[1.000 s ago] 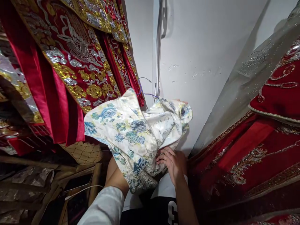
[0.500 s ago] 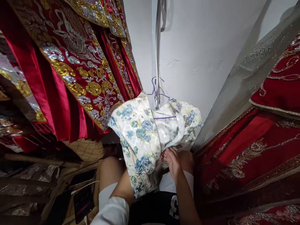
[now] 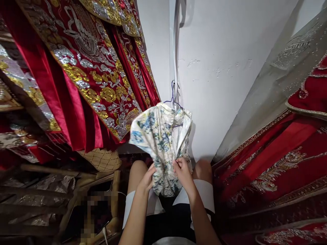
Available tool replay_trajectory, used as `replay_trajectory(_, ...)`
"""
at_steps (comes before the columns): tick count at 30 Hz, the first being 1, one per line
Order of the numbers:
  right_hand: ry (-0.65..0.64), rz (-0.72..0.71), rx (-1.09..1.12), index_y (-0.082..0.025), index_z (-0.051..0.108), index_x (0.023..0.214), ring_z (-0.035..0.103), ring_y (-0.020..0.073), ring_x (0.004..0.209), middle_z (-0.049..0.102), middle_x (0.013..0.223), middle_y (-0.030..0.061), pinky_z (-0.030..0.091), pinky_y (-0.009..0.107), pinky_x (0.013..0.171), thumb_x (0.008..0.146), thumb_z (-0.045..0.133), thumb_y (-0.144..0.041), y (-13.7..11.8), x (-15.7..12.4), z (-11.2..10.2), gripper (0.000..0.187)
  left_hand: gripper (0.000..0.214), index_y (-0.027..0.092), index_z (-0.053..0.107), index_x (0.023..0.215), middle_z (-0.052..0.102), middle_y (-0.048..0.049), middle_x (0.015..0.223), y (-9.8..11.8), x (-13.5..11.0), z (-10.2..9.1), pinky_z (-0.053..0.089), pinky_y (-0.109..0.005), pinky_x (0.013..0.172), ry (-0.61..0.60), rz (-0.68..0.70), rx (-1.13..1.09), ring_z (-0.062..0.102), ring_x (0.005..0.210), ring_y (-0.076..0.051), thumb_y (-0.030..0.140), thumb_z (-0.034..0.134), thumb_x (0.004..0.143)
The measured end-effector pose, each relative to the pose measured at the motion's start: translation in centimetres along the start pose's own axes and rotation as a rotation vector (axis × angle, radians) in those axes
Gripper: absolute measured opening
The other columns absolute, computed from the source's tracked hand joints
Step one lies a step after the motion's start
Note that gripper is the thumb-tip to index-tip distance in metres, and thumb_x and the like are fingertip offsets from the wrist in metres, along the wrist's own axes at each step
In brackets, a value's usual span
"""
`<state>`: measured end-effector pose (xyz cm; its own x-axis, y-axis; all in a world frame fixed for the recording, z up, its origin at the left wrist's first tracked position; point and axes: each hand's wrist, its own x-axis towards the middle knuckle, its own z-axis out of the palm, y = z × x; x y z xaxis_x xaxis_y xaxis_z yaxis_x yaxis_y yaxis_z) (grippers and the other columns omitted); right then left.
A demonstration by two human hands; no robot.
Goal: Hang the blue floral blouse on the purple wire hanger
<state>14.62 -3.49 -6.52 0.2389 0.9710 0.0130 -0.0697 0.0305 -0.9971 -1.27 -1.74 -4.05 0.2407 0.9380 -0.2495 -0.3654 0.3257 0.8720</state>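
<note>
A short-sleeved floral shirt (image 3: 163,146), white with blue, green and yellow flowers, hangs on a purple hanger (image 3: 173,97) in front of me. Its front is partly open near the collar. My left hand (image 3: 148,177) grips the shirt's lower left side, with some fingers hidden behind the cloth. At the front opening, my right hand (image 3: 182,167) pinches the fabric edge between thumb and fingers. The hem hangs between my knees.
Red robes with gold and silver embroidery (image 3: 102,78) hang at the left. More red beaded garments (image 3: 268,163) and sheer grey cloth hang at the right. A white wall (image 3: 217,68) stands ahead. A wooden chair (image 3: 116,190) with dark items sits at lower left.
My left hand has come out from inside the shirt and now holds its outer left side. The shirt hangs narrower and straighter. My right hand stays at the front opening.
</note>
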Motion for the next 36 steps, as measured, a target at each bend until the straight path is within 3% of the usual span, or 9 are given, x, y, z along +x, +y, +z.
replay_trajectory(4, -0.071, 0.035, -0.133, -0.024, 0.053, 0.071, 0.047, 0.0160, 0.050, 0.053, 0.052, -0.0027, 0.035, 0.029, 0.053, 0.088, 0.058, -0.056, 0.8, 0.4, -0.5, 0.037, 0.040, 0.018, 0.076, 0.098, 0.078, -0.0097, 0.097, 0.4, -0.6, 0.9, 0.055, -0.039, 0.089, -0.152, 0.101, 0.063, 0.071, 0.104, -0.033, 0.034, 0.089, 0.063)
replay_trajectory(9, -0.111, 0.090, 0.042, -0.023, 0.054, 0.067, 0.043, 0.0135, 0.049, 0.049, 0.052, -0.0033, 0.031, 0.027, 0.049, 0.079, 0.064, -0.049, -0.1, 0.7, -1.3, 0.030, 0.040, 0.016, 0.074, 0.096, 0.077, -0.0092, 0.087, -0.6, 0.1, 1.6, 0.054, -0.037, 0.082, -0.132, 0.107, -0.006, 0.072, 0.092, -0.031, 0.035, 0.089, 0.063)
replay_trajectory(11, -0.100, 0.128, 0.102, -0.022, 0.054, 0.064, 0.038, 0.0112, 0.048, 0.048, 0.051, -0.0034, 0.028, 0.026, 0.048, 0.074, 0.066, -0.046, -0.8, 0.7, -1.7, 0.029, 0.042, 0.017, 0.072, 0.098, 0.075, -0.0081, 0.086, -1.4, 1.2, 1.0, 0.053, -0.034, 0.078, -0.021, 0.154, -0.039, 0.071, 0.087, -0.027, 0.038, 0.087, 0.065)
replay_trajectory(16, -0.070, 0.200, 0.118, -0.020, 0.053, 0.056, 0.032, 0.0087, 0.047, 0.044, 0.048, -0.0040, 0.022, 0.024, 0.047, 0.067, 0.067, -0.045, -1.6, 0.4, -2.2, 0.030, 0.031, 0.019, 0.063, 0.090, 0.062, -0.0002, 0.075, -3.3, 3.6, -1.9, 0.047, -0.027, 0.068, 0.577, 0.511, -0.015, 0.060, 0.070, -0.016, 0.038, 0.077, 0.069)
replay_trajectory(19, -0.132, 0.202, 0.106, -0.019, 0.057, 0.059, 0.033, 0.0088, 0.047, 0.046, 0.048, -0.0040, 0.021, 0.024, 0.048, 0.069, 0.064, -0.044, -1.3, 0.3, -1.6, 0.027, 0.018, 0.020, 0.061, 0.090, 0.062, -0.0027, 0.087, -3.8, 2.9, -2.1, 0.047, -0.028, 0.077, 0.702, 0.811, 0.165, 0.060, 0.082, -0.017, 0.032, 0.067, 0.079)
replay_trajectory(23, -0.208, 0.148, 0.070, -0.019, 0.060, 0.062, 0.037, 0.0101, 0.047, 0.050, 0.048, -0.0036, 0.025, 0.026, 0.050, 0.073, 0.058, -0.039, -0.8, 0.0, -0.6, 0.023, 0.013, 0.021, 0.063, 0.093, 0.062, -0.0045, 0.097, -4.5, 1.3, 0.1, 0.046, -0.033, 0.090, 0.467, 0.996, 0.548, 0.059, 0.098, -0.021, 0.017, 0.057, 0.081)
replay_trajectory(29, -0.291, 0.093, -0.058, -0.021, 0.058, 0.056, 0.041, 0.0117, 0.043, 0.046, 0.041, -0.0048, 0.032, 0.026, 0.051, 0.074, 0.052, -0.033, -1.3, 0.8, -0.8, 0.022, 0.006, 0.021, 0.053, 0.082, 0.058, -0.0005, 0.078, -5.5, 1.5, 2.5, 0.043, -0.027, 0.073, 0.040, 0.661, 0.760, 0.057, 0.077, -0.018, 0.019, 0.050, 0.086)
replay_trajectory(32, -0.233, 0.055, -0.083, -0.020, 0.061, 0.058, 0.040, 0.0112, 0.042, 0.049, 0.042, -0.0049, 0.031, 0.026, 0.049, 0.074, 0.053, -0.029, -4.4, 3.0, -1.0, 0.020, 0.018, 0.021, 0.045, 0.076, 0.051, -0.0001, 0.075, -5.8, 2.0, 2.5, 0.038, -0.026, 0.067, 0.038, 0.643, 0.822, 0.052, 0.072, -0.017, 0.026, 0.046, 0.093)
replay_trajectory(36, -0.084, -0.087, -0.010, -0.018, 0.062, 0.061, 0.038, 0.0084, 0.041, 0.054, 0.046, -0.0044, 0.029, 0.022, 0.046, 0.079, 0.056, -0.024, -12.8, 8.0, -0.1, 0.019, 0.015, 0.022, 0.040, 0.076, 0.048, 0.0000, 0.075, -6.6, 2.4, 2.7, 0.033, -0.027, 0.064, 0.007, 0.639, 1.009, 0.048, 0.070, -0.017, 0.020, 0.044, 0.091)
